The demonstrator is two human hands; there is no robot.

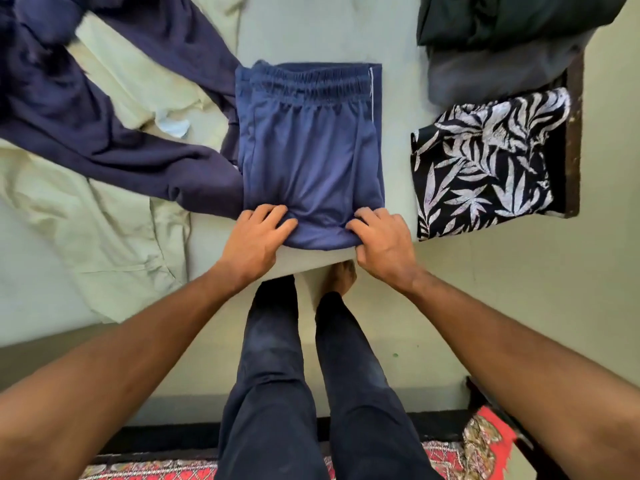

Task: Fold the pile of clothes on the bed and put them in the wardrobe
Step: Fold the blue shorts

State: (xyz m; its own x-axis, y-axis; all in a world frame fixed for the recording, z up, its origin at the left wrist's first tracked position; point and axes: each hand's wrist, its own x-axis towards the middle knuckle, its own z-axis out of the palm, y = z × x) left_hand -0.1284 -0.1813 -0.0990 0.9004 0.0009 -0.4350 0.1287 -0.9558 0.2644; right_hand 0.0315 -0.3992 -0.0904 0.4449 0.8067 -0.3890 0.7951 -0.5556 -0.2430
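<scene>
Step in hand: folding, item by item. Blue shorts (311, 150) lie flat on the bed (311, 26) at its near edge, directly in front of the person, waistband at the far end. Left hand (258, 233) and right hand (381, 237) each sit on a near corner of the shorts. Both grips are closed on the cloth, fingers curled over the rolled near edge, fabric bunched under the right one. Judged: lengthwise fold done, cross-fold pending.

Next move, est.: lift near edge w/ both hands together, carry it up to the waistband, keep sides square, then smooth. Wardrobe not in view.

Materials:
- Shorts: thin, smooth knit w/ slight sheen, gathered elastic waistband, pale stitch line down right side. Limp, prob. prone to slipping.
- Leaf-print garment (485, 161): black w/ white fronds, folded to a neat rectangle, right of the shorts, apart from them.
- Dark stack (502, 29) beyond it: dark green over grey, soft, bulky.
- Navy garment (86, 109), left: heavier matt cloth, sprawled unfolded, one end touching the shorts' left side.
- Pale green garment (104, 220) beneath it: woven, creased.
- Red patterned rug (485, 441) on the floor
</scene>
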